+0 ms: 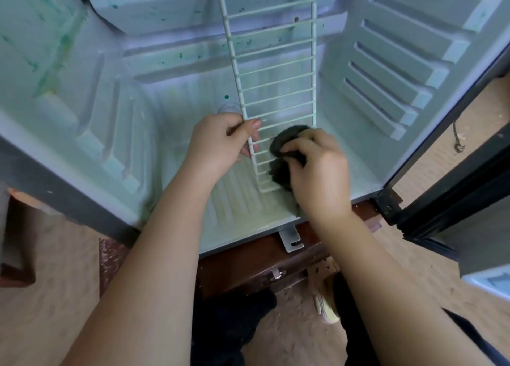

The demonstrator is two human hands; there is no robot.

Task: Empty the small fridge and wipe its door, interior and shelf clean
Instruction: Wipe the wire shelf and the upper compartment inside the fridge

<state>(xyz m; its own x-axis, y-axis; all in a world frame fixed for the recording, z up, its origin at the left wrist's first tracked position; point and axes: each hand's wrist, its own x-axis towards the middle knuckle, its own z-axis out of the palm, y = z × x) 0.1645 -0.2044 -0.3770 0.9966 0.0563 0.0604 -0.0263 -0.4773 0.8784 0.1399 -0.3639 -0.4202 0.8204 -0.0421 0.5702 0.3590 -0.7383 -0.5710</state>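
Several green smears (62,50) and flecks mark the left wall of the small, pale-lined fridge (33,111), which stands open and emptied on a dark brown wooden counter (242,266). Just right of that wall, low over the ribbed fridge floor (176,108), the left hand (220,142) has its fingers (252,125) clamped round the left side rail of the white-coated wire shelf (276,70). That shelf is out of its runners and stood on end inside the cabinet, its lower end near the front lip of the floor and its top running out of view. Against its lowest rungs sits a dark grey scrubbing wad (287,140); whether it is cloth or scouring pad I cannot tell. The right hand (320,172) has its fingers (298,147) curled tight on it, pressing it to the wire. Further right come the moulded shelf runners (394,70) on the right wall, then the dark edge of the open door (455,178).

Judging by its build, the shelf should be light and stiff along its length but springy across the thin rungs, and likely slick where wet. The thicker side rail looks the sound place to hold, since the rungs would probably flex under a grip. Green spots on the back wall (165,12) suggest the interior is not yet wiped.
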